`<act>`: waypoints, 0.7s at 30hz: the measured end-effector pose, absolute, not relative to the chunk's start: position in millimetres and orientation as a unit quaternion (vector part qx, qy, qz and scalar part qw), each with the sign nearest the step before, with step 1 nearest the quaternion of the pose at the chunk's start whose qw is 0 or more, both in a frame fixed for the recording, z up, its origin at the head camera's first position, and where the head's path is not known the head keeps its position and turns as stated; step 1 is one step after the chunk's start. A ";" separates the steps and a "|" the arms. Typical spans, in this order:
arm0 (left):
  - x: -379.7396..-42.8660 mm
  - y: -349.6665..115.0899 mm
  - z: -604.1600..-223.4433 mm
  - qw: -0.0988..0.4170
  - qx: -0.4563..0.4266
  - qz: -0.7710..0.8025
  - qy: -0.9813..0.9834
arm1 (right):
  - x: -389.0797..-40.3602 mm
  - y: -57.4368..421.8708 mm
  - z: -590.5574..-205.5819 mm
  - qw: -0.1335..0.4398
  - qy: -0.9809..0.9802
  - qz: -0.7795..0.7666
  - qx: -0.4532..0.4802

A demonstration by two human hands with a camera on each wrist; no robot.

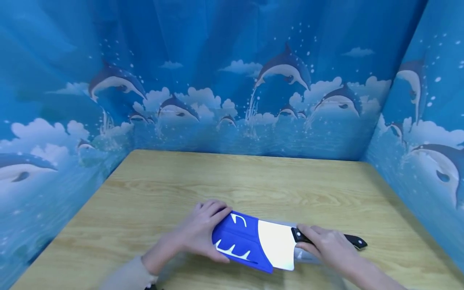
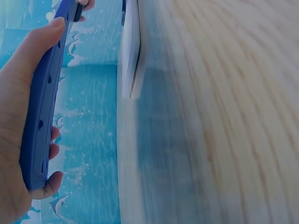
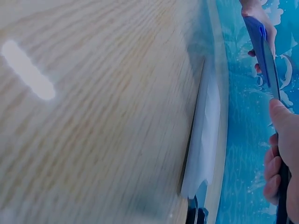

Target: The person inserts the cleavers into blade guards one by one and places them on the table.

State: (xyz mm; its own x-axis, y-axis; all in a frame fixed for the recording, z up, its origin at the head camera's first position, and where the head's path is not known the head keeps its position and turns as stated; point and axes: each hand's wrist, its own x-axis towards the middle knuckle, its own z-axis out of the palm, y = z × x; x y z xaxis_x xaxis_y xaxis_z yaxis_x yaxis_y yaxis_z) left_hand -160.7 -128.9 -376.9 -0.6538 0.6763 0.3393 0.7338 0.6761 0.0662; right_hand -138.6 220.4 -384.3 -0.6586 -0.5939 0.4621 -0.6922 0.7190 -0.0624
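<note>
My left hand point(image 1: 203, 231) grips the far end of a blue blade sheath point(image 1: 244, 245) with white cut-outs, its thumb along the near edge and its fingers along the far edge. Out of the sheath's right end shows the broad, bright blade of a cleaver point(image 1: 277, 245), the rest covered by the sheath. Curled around the black cleaver handle point(image 1: 357, 241) is my right hand point(image 1: 331, 247). Both wrist views show the sheathed cleaver raised above the table. Under it lies a long whitish item point(image 3: 203, 140) with a dark end, partly hidden by the cleaver in the head view.
The wood-grain table point(image 1: 174, 181) spreads out around the hands. Blue dolphin-print curtains point(image 1: 217, 80) stand along its back and sides. In the right wrist view, a bright light reflection lies on the tabletop.
</note>
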 end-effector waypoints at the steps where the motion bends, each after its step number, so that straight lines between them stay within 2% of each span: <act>1: -160.9 -127.4 -377.3 0.147 -0.391 -0.099 -0.903 | -139.0 219.3 -385.0 0.216 -0.901 0.118 0.356; 4: -160.9 -124.8 -378.2 0.155 -0.393 -0.101 -0.901 | -140.6 217.5 -386.6 0.232 -0.894 0.119 0.364; 16: -159.4 -121.8 -377.4 0.154 -0.378 -0.112 -0.906 | -141.7 218.6 -382.5 0.213 -0.900 0.115 0.362; 21: -158.9 -120.7 -376.5 0.155 -0.375 -0.118 -0.907 | -143.8 221.4 -381.1 0.228 -0.888 0.114 0.382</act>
